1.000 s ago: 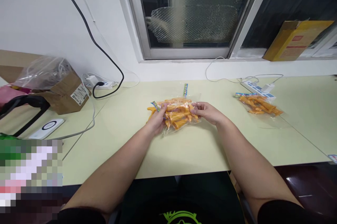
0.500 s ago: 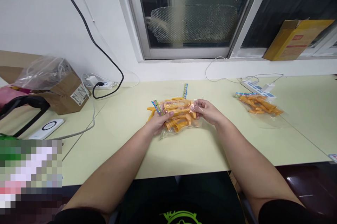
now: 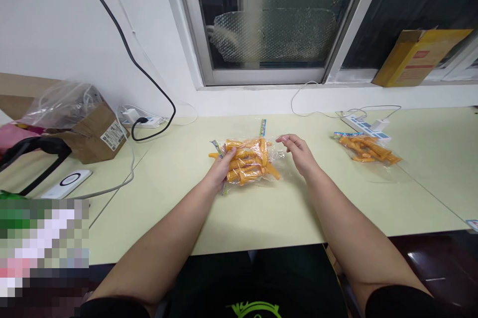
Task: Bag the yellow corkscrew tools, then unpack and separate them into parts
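Observation:
My left hand [image 3: 220,169] grips the left end of a clear plastic bag of orange plastic pieces [image 3: 248,163], thumb on top. Inside, the pieces look like ribbed tubes and curved parts. A colourful printed strip shows beside the hand at the bag's left end. My right hand [image 3: 298,152] hovers just off the bag's right end, fingers partly bent and apart, with nothing visible in them. Behind the held bag, another printed header strip [image 3: 263,127] sticks up, its lower part hidden.
Another bag of orange pieces [image 3: 368,149] lies to the right, by a white power strip [image 3: 364,126]. At left are a cardboard box [image 3: 93,133], a white charging pad [image 3: 69,183] and cables. A yellow carton [image 3: 421,59] leans against the window.
My right hand has come off the bag's right end. The bag has turned in my left hand, so its orange pieces lie differently.

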Motion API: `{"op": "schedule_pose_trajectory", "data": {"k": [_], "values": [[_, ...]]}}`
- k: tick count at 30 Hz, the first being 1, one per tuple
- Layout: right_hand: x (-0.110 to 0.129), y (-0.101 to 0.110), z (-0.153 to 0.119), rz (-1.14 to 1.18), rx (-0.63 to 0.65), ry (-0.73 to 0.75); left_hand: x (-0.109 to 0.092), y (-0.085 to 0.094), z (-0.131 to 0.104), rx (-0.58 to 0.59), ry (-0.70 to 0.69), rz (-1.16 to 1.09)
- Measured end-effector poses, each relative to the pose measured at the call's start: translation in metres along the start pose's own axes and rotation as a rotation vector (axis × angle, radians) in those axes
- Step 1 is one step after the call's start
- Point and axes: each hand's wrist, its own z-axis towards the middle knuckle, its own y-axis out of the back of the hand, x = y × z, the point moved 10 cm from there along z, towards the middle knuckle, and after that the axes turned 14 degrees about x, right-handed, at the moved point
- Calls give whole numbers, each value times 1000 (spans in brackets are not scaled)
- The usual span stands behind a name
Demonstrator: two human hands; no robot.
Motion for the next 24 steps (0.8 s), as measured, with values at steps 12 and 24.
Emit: {"op": "schedule_pose_trajectory", "data": {"k": [12, 24], "values": [[-22, -53, -11, 201, 440, -214, -8, -6, -4, 13, -51, 35], [-10, -17, -6, 343, 249, -181, 10, -18, 1, 216, 79, -123]]}}
